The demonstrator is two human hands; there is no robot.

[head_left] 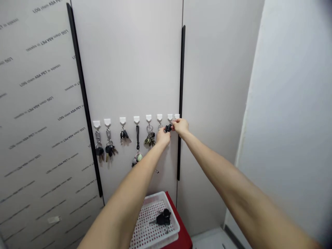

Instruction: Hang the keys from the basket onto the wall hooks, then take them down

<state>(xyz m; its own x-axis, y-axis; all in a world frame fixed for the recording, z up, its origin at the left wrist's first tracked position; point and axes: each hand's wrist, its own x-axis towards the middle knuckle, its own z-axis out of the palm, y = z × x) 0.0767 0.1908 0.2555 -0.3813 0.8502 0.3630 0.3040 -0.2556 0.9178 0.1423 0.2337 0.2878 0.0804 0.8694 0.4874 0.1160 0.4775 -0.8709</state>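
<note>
Both of my hands are raised to the right end of a row of white wall hooks [136, 119] on a pale cabinet door. A bunch of keys with black heads [168, 128] sits between them, just under the second hook from the right. My right hand [181, 126] pinches the ring end of this bunch near the hook. From the left, my left hand [163, 136] has its fingers closed on the black key heads. Whether the ring is over the hook is too small to tell. My left hand partly covers the keys on the neighbouring hook.
Several key bunches [109, 149] hang from the hooks to the left. Below, a white perforated basket [149, 200] holds more black keys [163, 218] and stands on a red surface [181, 238]. Long black handles [182, 69] run down the door edges. A white wall [290, 103] is at right.
</note>
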